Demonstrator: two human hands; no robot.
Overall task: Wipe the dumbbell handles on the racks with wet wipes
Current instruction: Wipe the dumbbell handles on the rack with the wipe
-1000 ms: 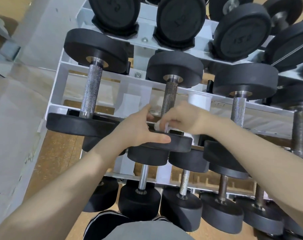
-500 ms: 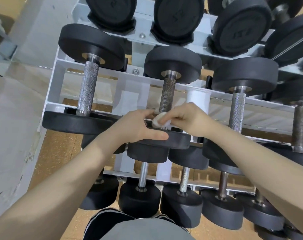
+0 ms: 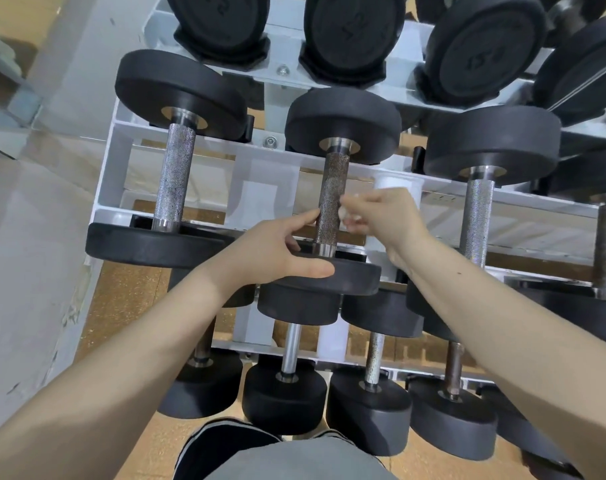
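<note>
Directly ahead of you stands the white rack (image 3: 114, 161), its tiers loaded with black dumbbells. On the middle tier, the centre dumbbell (image 3: 343, 123) lies with its knurled handle (image 3: 332, 199) running far to near, between a brighter-handled dumbbell (image 3: 176, 88) to its left and another (image 3: 492, 143) to its right. Your left hand (image 3: 270, 251) rests on the centre dumbbell's near head, thumb along the rim, fingertips touching the handle's left side. Your right hand (image 3: 388, 216) pinches a small wadded wet wipe (image 3: 346, 214) just beside the handle's right side. A white plastic container (image 3: 398, 185) sits behind that hand.
</note>
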